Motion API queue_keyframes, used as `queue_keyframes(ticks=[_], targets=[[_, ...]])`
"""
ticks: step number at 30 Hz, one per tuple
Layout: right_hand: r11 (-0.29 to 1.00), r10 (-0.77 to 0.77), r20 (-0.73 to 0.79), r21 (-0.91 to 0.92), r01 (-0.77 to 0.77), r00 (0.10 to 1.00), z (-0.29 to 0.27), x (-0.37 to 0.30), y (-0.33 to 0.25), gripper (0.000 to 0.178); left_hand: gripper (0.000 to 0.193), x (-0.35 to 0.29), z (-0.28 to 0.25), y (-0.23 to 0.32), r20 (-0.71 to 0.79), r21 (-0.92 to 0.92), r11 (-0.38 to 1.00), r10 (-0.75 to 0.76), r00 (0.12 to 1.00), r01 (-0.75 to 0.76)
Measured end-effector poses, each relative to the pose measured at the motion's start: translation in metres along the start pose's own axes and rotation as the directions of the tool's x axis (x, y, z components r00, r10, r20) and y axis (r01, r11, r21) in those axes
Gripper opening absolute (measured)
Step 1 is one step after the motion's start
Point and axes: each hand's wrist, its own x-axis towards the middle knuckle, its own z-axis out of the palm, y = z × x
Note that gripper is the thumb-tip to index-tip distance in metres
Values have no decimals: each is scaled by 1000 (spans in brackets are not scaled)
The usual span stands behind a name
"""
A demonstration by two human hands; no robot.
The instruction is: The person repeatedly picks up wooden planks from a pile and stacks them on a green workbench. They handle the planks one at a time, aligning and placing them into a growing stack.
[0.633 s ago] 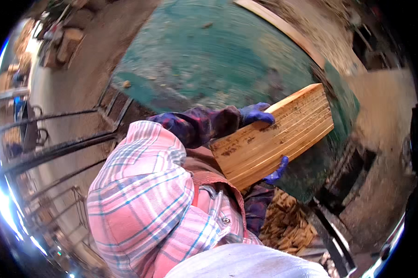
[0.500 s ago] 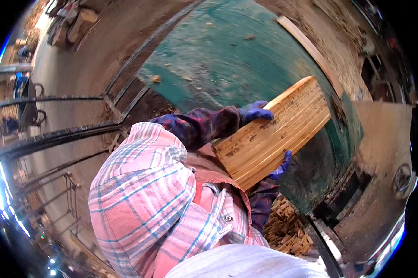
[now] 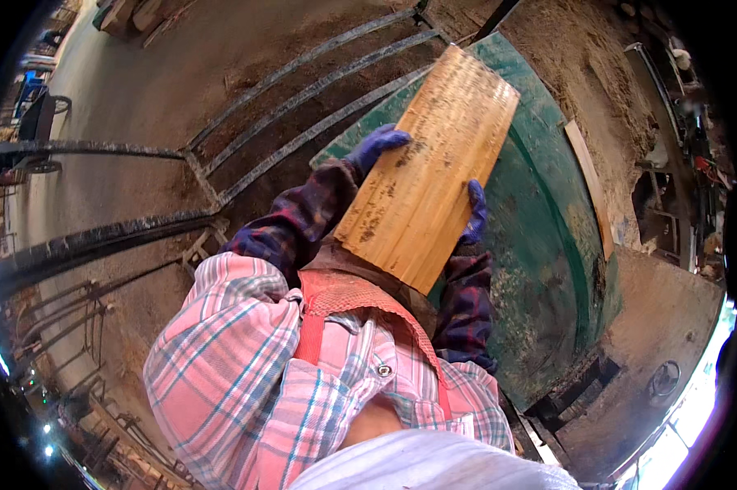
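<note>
Both my hands, in blue-purple gloves, grip a stack of long wooden boards [image 3: 434,163] from its two long sides. The boards lie pressed side by side, yellow-brown with dark specks. My left hand [image 3: 378,147] is closed on the left edge, its fingers reaching onto the top. Along the right edge my right hand [image 3: 474,214] holds on, with part of it hidden beneath the wood. The near end of the stack is close to my apron [image 3: 360,294], and its far end points away over the green table [image 3: 540,269].
A thin wooden strip [image 3: 590,188] lies along the table's right side. Metal rails [image 3: 303,98] run at the left and far side. Beyond them is a dusty floor [image 3: 131,98] with a wheeled cart [image 3: 37,122]. A brown flat surface [image 3: 658,327] with a round handwheel [image 3: 664,380] stands at right.
The board stack has swung leftward, its far end now pointing farther away from me. Both hands keep their grip, and my body and view have turned with it.
</note>
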Motion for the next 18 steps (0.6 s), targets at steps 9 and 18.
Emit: queue_keyframes(ticks=[9, 18], targets=[[950, -175, 182, -229, 214, 968, 0, 24, 13, 52, 39, -43, -19, -7, -118, -86, 993, 71, 990, -82], [851, -45, 250, -497, 168, 967, -42, 56, -29, 51, 38, -8, -50, -99, -24, -348, 934, 77, 997, -81]])
